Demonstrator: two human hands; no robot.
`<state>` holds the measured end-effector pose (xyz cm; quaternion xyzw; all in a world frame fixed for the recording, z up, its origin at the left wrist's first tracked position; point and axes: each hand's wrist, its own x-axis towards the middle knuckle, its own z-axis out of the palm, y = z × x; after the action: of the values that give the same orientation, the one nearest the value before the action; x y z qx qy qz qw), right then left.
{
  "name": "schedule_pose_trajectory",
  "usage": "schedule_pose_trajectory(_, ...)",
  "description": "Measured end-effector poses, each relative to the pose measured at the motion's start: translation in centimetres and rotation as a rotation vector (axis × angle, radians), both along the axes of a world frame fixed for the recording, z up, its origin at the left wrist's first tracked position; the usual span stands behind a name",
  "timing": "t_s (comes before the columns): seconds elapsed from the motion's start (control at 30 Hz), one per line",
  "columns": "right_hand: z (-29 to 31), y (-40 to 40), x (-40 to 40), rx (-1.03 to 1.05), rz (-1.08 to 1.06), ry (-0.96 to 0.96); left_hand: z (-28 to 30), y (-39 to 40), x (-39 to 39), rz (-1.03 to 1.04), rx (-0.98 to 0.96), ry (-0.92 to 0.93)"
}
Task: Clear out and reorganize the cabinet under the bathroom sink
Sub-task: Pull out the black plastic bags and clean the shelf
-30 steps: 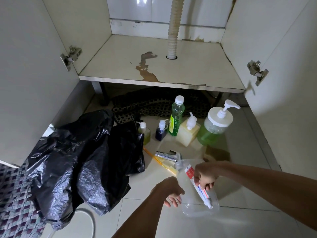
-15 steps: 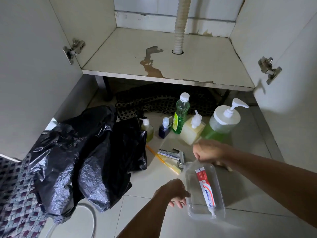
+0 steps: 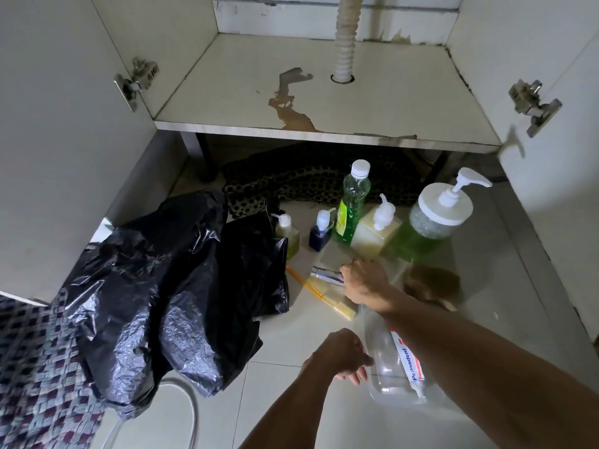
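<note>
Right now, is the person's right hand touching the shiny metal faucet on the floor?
Touching. The head view shows the right hand with fingers wrapped over one end of the shiny metal faucet, no gap between them.

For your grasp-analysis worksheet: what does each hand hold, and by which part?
The left hand grips the clear plastic container by its left rim. The right hand closes on the chrome faucet piece at its right end.

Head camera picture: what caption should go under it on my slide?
Right hand reaches the shiny metal tap; left hand holds a clear plastic tray with a red-and-white toothpaste tube.
</note>
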<state>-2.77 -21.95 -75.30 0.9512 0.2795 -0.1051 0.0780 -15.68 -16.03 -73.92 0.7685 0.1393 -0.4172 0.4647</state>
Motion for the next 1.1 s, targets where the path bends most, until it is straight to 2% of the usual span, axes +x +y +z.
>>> schedule_pose_trajectory(0.13, 4.3, 0.3, 1.9, 0.130, -0.122, 0.004, -0.1, -0.2, 0.4, -0.027, 0.011, -0.007)
schedule_pose_trajectory(0.2, 7.7, 0.0, 2.7, 0.119, -0.215, 0.141, 0.0, -0.4, 0.6, -0.023, 0.007, -0.003)
schedule_pose_trajectory(0.3, 11.6, -1.4, 2.1, -0.008, -0.310, 0.435, 0.2, -0.6, 0.9, -0.023, -0.006, 0.047)
schedule_pose_trajectory(0.4, 11.9, -3.4, 0.7, -0.160, -0.349, 0.700, 0.3, -0.6, 1.0, -0.005, -0.007, 0.059)
schedule_pose_trajectory(0.57, 9.7, -6.2, -1.5, -0.346, -0.408, 0.855, 0.4, -0.6, 1.1, -0.005, -0.012, 0.156)
schedule_pose_trajectory(0.63, 8.4, -7.0, -2.4, -0.323, -0.419, 0.845, 0.5, -0.7, 1.2, 0.010, 0.000, 0.131)
schedule_pose_trajectory(0.73, 5.6, -7.5, -3.3, -0.205, -0.438, 0.730, 0.3, -0.6, 0.9, -0.021, 0.023, 0.037)
schedule_pose_trajectory(0.83, 3.8, -7.1, -4.0, -0.213, -0.390, 0.662, 0.1, -0.5, 0.7, 0.013, 0.032, -0.021)
schedule_pose_trajectory(1.0, 5.1, -5.9, -3.0, -0.203, -0.323, 0.640, -0.2, -0.5, 0.5, 0.032, 0.026, -0.084)
schedule_pose_trajectory(1.1, 6.4, -4.1, -0.7, -0.094, -0.268, 0.520, -0.9, -0.4, 0.6, 0.037, 0.015, -0.092)
